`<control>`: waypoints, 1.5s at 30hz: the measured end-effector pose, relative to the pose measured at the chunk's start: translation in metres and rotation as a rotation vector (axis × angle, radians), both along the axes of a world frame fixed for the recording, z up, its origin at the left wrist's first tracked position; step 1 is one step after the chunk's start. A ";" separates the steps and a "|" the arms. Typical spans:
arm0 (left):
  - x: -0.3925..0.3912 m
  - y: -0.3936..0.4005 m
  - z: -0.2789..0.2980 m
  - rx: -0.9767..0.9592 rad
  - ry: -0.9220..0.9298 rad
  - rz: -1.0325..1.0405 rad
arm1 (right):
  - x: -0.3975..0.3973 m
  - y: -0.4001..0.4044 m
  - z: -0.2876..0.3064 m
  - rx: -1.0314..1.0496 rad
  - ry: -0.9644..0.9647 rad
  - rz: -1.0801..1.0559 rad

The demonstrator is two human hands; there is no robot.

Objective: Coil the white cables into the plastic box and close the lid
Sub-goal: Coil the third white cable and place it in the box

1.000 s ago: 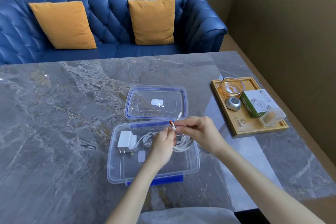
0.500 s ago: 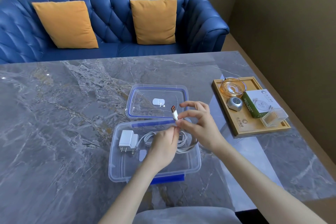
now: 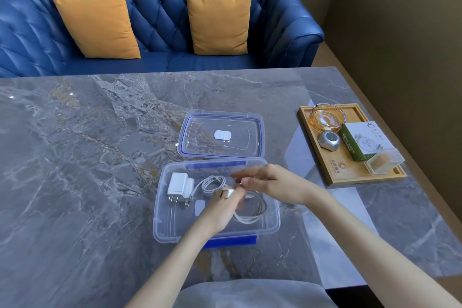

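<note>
Inside clear rectangular box point(image 3: 165, 217), looped, perhaps glossy, cable point(image 3: 247, 219).

One wide-angle view only, from the person's head, looking forward and down across the grey marble surface point(image 3: 87, 157). Both forearms enter from the bottom edge, close to the lens. The plastic box point(image 3: 165, 222) sits near, lower centre; the blue sofa point(image 3: 162, 20) fills the upper frame, farther off.

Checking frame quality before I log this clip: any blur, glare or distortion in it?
Head view: right hand motion-blurred at its fingers; left hand slightly soft; a pale band of glare crosses the table beside the plastic box; wide-angle bending curves the sofa at the edges.
</note>
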State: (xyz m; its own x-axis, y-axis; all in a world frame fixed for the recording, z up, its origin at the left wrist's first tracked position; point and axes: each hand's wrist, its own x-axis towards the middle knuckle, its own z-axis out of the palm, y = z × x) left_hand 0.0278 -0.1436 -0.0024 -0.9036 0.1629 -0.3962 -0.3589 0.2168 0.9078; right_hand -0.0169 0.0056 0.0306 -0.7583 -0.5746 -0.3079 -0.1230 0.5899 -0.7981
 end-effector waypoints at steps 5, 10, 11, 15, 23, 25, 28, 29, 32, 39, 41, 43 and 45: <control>-0.004 -0.020 -0.014 -0.037 -0.068 0.034 | 0.002 -0.001 -0.022 0.095 0.115 -0.037; -0.004 -0.032 -0.030 -0.016 -0.178 0.091 | 0.009 -0.020 -0.047 0.089 0.158 -0.094; -0.005 -0.034 -0.032 -0.041 -0.177 0.084 | 0.009 -0.022 -0.052 0.088 0.133 -0.093; -0.008 -0.050 -0.039 -0.031 -0.202 0.212 | 0.008 -0.031 -0.070 0.084 -0.007 -0.173; -0.011 -0.075 -0.057 -0.319 -0.126 0.169 | 0.014 -0.057 -0.093 0.148 -0.008 -0.255; -0.013 -0.077 -0.056 -0.426 -0.089 0.123 | 0.013 -0.061 -0.098 0.172 -0.003 -0.255; -0.015 -0.076 -0.059 -0.586 0.012 0.058 | 0.012 -0.066 -0.104 0.217 -0.009 -0.225; -0.016 -0.074 -0.062 -0.627 0.036 0.039 | 0.012 -0.067 -0.106 0.226 -0.014 -0.216; -0.016 -0.069 -0.064 -0.837 0.081 -0.081 | 0.012 -0.069 -0.111 0.251 -0.031 -0.189; -0.013 -0.061 -0.066 -1.033 0.117 -0.235 | 0.017 -0.068 -0.107 0.384 -0.031 -0.101; -0.014 -0.061 -0.066 -1.042 0.109 -0.245 | 0.019 -0.066 -0.105 0.410 -0.010 -0.082; -0.014 -0.060 -0.066 -1.056 0.108 -0.260 | 0.020 -0.064 -0.101 0.419 -0.005 -0.078; -0.013 -0.060 -0.067 -1.065 0.112 -0.268 | 0.020 -0.060 -0.097 0.439 -0.005 -0.063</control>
